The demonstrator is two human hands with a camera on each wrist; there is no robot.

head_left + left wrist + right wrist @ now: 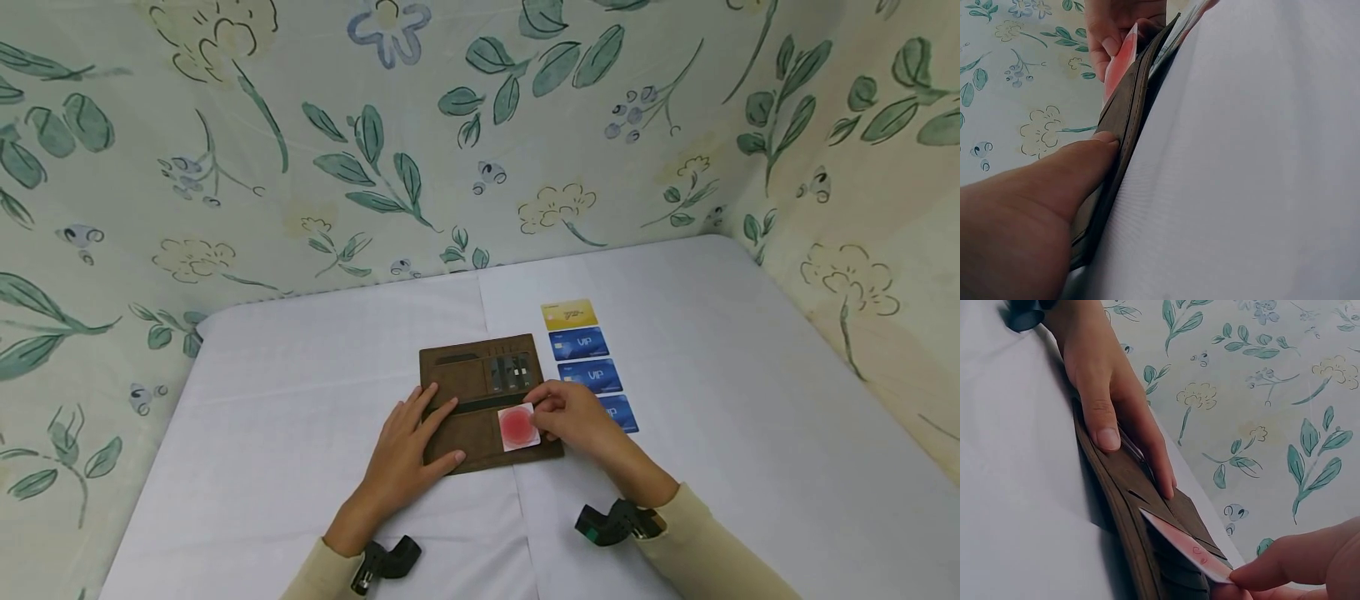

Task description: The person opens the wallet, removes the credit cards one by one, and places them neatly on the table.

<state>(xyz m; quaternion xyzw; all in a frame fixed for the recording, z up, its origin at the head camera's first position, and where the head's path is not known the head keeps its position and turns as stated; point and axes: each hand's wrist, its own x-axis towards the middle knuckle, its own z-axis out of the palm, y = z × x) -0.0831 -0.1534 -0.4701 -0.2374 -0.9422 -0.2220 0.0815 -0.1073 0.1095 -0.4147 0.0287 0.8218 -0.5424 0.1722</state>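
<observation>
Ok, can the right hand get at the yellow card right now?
Probably not right away: the right hand pinches the red-and-white card at the open brown wallet. Nothing covers the yellow card, so the way looks free once that hand is.

White-clothed surface point(300, 375) set against floral-patterned walls point(442, 158)
Leafy green sprigs point(407, 177), pale yellow blossoms point(557, 208) and bluish berries point(633, 114) dot the off-white back; the right side is tinted peach; a lengthwise crease point(524, 533) marks the cloth.

wht tblcloth point(277, 400), creased | floral bkdrop point(255, 196) behind + both sides | grn lvs point(371, 133), yel flwrs point(557, 208)
</observation>
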